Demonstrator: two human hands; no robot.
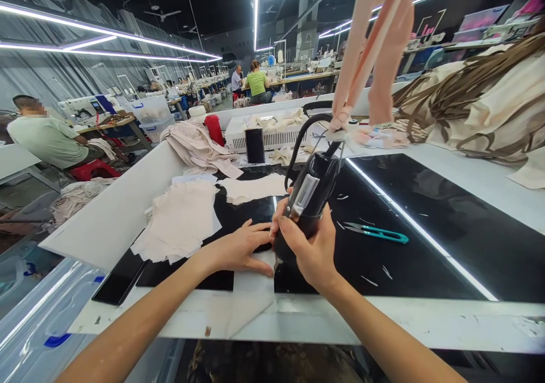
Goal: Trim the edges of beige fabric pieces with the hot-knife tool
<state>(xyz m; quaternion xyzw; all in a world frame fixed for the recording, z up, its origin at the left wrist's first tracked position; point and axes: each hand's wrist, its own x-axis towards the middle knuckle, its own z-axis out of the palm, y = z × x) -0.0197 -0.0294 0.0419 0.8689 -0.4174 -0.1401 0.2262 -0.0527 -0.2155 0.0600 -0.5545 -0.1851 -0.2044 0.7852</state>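
Note:
My right hand (313, 247) is wrapped round a black handheld electric tool (313, 190), held upright over the table; pink fabric strips (361, 65) hang down to its top. Left of the tool's base, my left hand (242, 247) lies with its fingers spread, near a pale strip (253, 295) at the table's front edge. A stack of pale pink fabric pieces (179, 218) sits to the left. Behind my hands lies a single pale piece (253, 188). Teal thread snips (378, 233) rest on the black surface (409, 201) at the right.
A dark phone (119, 275) lies at the table's left corner. Another phone (255, 146) stands before a white vented box (272, 133). Bundled cream and brown fabric (481, 93) is at the right. A seated person (46, 136) is beyond the left edge; two people sit farther back.

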